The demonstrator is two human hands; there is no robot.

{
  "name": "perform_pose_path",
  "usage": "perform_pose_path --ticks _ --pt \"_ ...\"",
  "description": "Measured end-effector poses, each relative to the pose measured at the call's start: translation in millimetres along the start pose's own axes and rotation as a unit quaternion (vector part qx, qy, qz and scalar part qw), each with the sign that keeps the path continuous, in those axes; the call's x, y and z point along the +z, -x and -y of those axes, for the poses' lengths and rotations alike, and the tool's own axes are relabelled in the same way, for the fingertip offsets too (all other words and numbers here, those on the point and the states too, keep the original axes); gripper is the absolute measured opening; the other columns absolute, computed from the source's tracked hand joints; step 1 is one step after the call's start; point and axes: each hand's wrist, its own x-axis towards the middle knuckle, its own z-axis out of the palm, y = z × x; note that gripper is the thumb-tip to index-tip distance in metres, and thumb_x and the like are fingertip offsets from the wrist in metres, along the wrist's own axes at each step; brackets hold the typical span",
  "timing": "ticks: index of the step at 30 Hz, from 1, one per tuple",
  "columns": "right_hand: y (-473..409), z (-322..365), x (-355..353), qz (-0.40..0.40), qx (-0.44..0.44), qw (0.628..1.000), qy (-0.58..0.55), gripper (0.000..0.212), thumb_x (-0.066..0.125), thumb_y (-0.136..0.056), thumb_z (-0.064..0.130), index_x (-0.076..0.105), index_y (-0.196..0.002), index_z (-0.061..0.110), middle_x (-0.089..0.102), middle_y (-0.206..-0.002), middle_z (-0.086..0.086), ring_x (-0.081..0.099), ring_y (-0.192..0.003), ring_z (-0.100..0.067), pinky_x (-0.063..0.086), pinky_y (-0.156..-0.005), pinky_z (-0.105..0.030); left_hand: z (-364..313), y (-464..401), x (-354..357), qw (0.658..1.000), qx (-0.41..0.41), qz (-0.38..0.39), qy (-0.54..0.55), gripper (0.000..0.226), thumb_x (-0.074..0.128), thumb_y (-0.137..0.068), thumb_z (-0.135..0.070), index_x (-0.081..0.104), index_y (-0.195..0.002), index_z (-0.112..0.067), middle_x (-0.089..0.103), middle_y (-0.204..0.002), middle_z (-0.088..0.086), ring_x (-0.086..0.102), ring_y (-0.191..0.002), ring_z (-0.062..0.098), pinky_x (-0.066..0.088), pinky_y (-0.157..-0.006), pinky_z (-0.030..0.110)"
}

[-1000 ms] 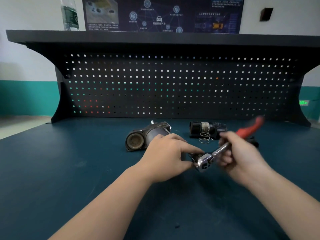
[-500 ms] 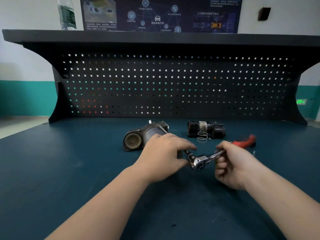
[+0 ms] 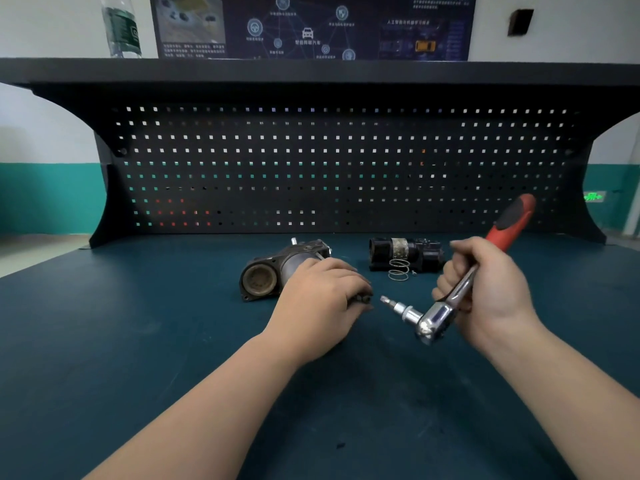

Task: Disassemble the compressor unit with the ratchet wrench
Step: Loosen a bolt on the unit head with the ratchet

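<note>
Water bottle [image 3: 122, 27] stands at the far left on the shelf [image 3: 311, 69] above the pegboard [image 3: 329, 168], with a dark poster [image 3: 311, 26] on the wall behind it. Below, on the dark teal tabletop [image 3: 138, 341], a grey compressor body [image 3: 277, 268] lies on its side, its round rusty opening facing the viewer. The left hand [image 3: 322, 303] rests just beside it, palm down, covering the body's right end; its fingers curl over a small dark part [image 3: 362, 298] at the fingertips (what exactly the part is cannot be told). Just to the right, and apart from those fingertips, the bit at the tip of the ratchet wrench [image 3: 450, 299] points toward the left hand. The right hand [image 3: 485, 289] grips the wrench's chrome shaft with fingers wrapped round it, holding the tool above the tabletop; its shiny head sits low and near the viewer while the red and black handle rises up and to the right, in front of the pegboard. Behind the gap between the two hands, a black motor section [image 3: 405, 254] lies near the pegboard with a small wire spring [image 3: 398, 270] touching its front.
</note>
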Motion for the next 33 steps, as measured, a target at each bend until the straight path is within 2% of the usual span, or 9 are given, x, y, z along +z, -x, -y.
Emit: perform_pose_path --ticks 4,8,11,14,18,23,27,30,33 --pt "-9 13 -11 0.001 0.037 0.997 -0.065 0.055 0.048 -0.091 0.024 0.027 -0.04 0.02 0.021 -0.042 0.004 0.025 -0.037 -0.011 0.026 -0.039 -0.019 -16 -2 -4 0.997 0.053 0.063 -0.015 0.011 0.066 -0.08 -0.022 0.068 -0.088 -0.014 0.07 -0.09 -0.004 0.062 -0.091 0.019 0.045 -0.079 0.034" --pt "-20 12 -18 0.004 0.095 0.991 -0.093 0.058 0.049 -0.093 0.029 0.028 -0.04 0.018 0.022 -0.044 0.004 0.031 -0.039 -0.01 0.03 -0.038 -0.016 -31 -3 -10 0.989 0.023 0.139 0.048 0.013 0.058 -0.089 -0.025 0.056 -0.097 -0.016 0.063 -0.096 0.0 0.054 -0.092 0.017 0.039 -0.077 0.027" --pt "-23 8 -19 0.013 0.132 0.981 -0.141 0.058 0.049 -0.094 0.029 0.028 -0.041 0.018 0.019 -0.046 0.005 0.025 -0.037 -0.008 0.026 -0.034 -0.014 -43 -2 -18 0.978 0.008 0.198 0.058 0.015 0.056 -0.091 -0.027 0.051 -0.098 -0.015 0.062 -0.1 0.002 0.055 -0.095 0.02 0.043 -0.08 0.033" --pt "-24 8 -19 0.016 0.143 0.975 -0.168 0.059 0.049 -0.095 0.029 0.029 -0.041 0.018 0.019 -0.046 0.006 0.023 -0.035 -0.007 0.023 -0.033 -0.013 -59 5 -21 0.973 0.041 0.229 0.015 0.012 0.052 -0.094 -0.024 0.043 -0.096 -0.016 0.053 -0.098 0.004 0.051 -0.091 0.023 0.045 -0.077 0.041" --pt "-25 15 -22 0.01 0.141 0.969 -0.204 0.06 0.049 -0.095 0.029 0.029 -0.039 0.019 0.019 -0.044 0.007 0.021 -0.035 -0.006 0.022 -0.032 -0.014 -59 19 -27 0.974 -0.006 0.223 0.035 0.014 0.047 -0.096 -0.031 0.038 -0.092 -0.021 0.045 -0.097 -0.002 0.047 -0.09 0.017 0.048 -0.076 0.041" --pt "-27 18 -28 0.022 0.181 0.962 -0.205 0.053 0.05 -0.094 0.027 0.035 -0.044 0.016 0.021 -0.042 0.007 0.022 -0.032 -0.005 0.021 -0.03 -0.013 -62 28 -33 0.976 -0.037 0.204 0.058 0.014 0.048 -0.095 -0.032 0.044 -0.096 -0.019 0.049 -0.1 -0.005 0.047 -0.096 0.013 0.046 -0.081 0.037" --pt "-23 3 -22 0.073 0.222 0.967 -0.095 0.043 0.054 -0.093 0.025 0.04 -0.054 0.013 0.024 -0.044 0.006 0.023 -0.03 -0.005 0.021 -0.031 -0.012 -79 30 -36 0.989 0.041 0.105 0.097 0.012 0.055 -0.092 -0.024 0.056 -0.097 -0.013 0.06 -0.099 -0.001 0.053 -0.093 0.01 0.039 -0.079 0.011" --pt "-22 -1 -17 0.086 0.208 0.972 -0.065 0.041 0.055 -0.093 0.024 0.043 -0.055 0.012 0.025 -0.044 0.005 0.023 -0.03 -0.005 0.021 -0.03 -0.012 -92 29 -20 0.985 0.07 0.089 0.128 0.014 0.061 -0.086 -0.018 0.064 -0.091 -0.005 0.068 -0.099 0.005 0.06 -0.094 0.009 0.047 -0.087 0.021" --pt "-26 11 -22 0.055 0.179 0.974 -0.128 0.044 0.054 -0.093 0.023 0.044 -0.052 0.013 0.025 -0.041 0.006 0.023 -0.029 -0.005 0.021 -0.03 -0.012 -109 27 -6 0.982 0.036 0.076 0.171 0.018 0.064 -0.087 -0.011 0.063 -0.104 -0.01 0.065 -0.11 -0.004 0.058 -0.09 -0.011 0.048 -0.091 0.029"
